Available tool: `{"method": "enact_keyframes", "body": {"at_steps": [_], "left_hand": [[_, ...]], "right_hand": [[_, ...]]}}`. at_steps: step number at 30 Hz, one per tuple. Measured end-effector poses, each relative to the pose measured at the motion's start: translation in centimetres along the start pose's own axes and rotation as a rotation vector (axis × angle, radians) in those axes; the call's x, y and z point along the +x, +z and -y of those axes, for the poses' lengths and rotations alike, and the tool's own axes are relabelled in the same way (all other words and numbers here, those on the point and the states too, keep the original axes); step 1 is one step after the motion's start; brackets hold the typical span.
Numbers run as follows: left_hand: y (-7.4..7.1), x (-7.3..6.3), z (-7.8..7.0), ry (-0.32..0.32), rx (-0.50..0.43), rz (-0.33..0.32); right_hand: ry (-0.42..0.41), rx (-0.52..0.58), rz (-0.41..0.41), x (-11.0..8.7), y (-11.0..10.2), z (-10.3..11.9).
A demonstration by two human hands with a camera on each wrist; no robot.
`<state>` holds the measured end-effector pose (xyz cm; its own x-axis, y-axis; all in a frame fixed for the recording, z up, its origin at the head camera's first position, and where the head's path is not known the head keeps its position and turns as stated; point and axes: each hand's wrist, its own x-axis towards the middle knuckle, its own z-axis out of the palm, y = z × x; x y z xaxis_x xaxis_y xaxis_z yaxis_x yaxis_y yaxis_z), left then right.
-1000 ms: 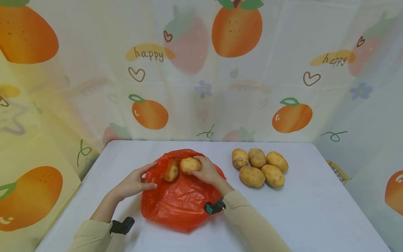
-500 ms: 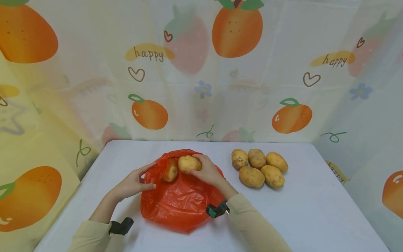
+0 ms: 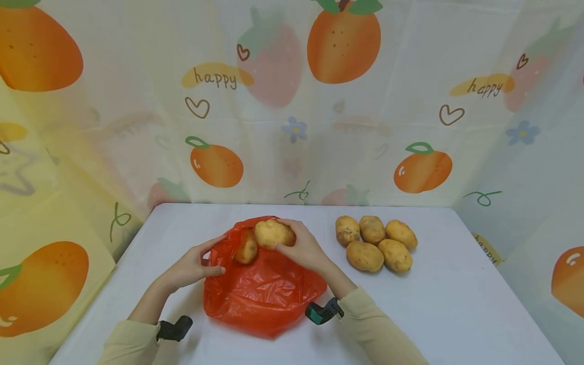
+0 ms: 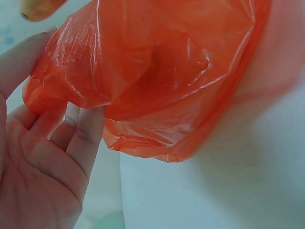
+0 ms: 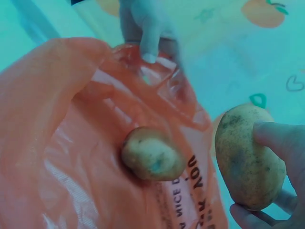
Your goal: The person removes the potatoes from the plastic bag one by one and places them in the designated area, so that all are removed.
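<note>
A red plastic bag (image 3: 264, 309) lies open-mouthed on the table, and my left hand (image 3: 193, 263) pinches its left rim between thumb and fingers. The left wrist view shows that hand (image 4: 45, 167) gripping the thin film of the bag (image 4: 186, 62). One potato (image 3: 247, 248) rests inside the bag, near printed lettering in the right wrist view. My right hand (image 3: 307, 247) holds a second potato (image 3: 271, 233) over the far side of the mouth. In the right wrist view this held potato (image 5: 249, 162) sits between thumb and fingers, apart from the bag.
Several loose potatoes (image 3: 378, 242) lie grouped to the right of the bag. The white table (image 3: 451, 299) ends at a fruit-patterned curtain (image 3: 292, 126) along the back, with more of it at both sides.
My right hand has raised the held potato and shifted it slightly left, away from the bag's inside. The left hand stays on the rim, and the loose potatoes have not moved.
</note>
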<state>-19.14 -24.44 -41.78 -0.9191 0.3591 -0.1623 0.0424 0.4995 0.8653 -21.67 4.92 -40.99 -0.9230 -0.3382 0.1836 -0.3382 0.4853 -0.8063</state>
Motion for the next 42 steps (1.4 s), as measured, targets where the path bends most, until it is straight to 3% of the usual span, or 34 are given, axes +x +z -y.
{"method": "enact_keyframes", "body": {"at_steps": [8, 17, 26, 37, 42], "left_hand": [[0.0, 0.0, 0.0, 0.001, -0.006, 0.009], [-0.1, 0.0, -0.2, 0.006, -0.003, 0.005], [-0.1, 0.1, 0.0, 0.002, -0.004, 0.011], [0.1, 0.4, 0.4, -0.036, 0.002, -0.006], [0.1, 0.3, 0.3, -0.005, -0.001, 0.007]], "right_hand": [[0.007, 0.028, -0.017, -1.2, -1.3, 0.3], [-0.032, 0.055, -0.110, -2.6, -2.8, -0.6], [-0.048, 0.117, -0.146, -4.7, -4.8, -1.2], [-0.024, 0.095, -0.181, -7.3, -6.1, -2.4], [-0.020, 0.092, -0.201, -8.8, -7.0, -1.7]]}}
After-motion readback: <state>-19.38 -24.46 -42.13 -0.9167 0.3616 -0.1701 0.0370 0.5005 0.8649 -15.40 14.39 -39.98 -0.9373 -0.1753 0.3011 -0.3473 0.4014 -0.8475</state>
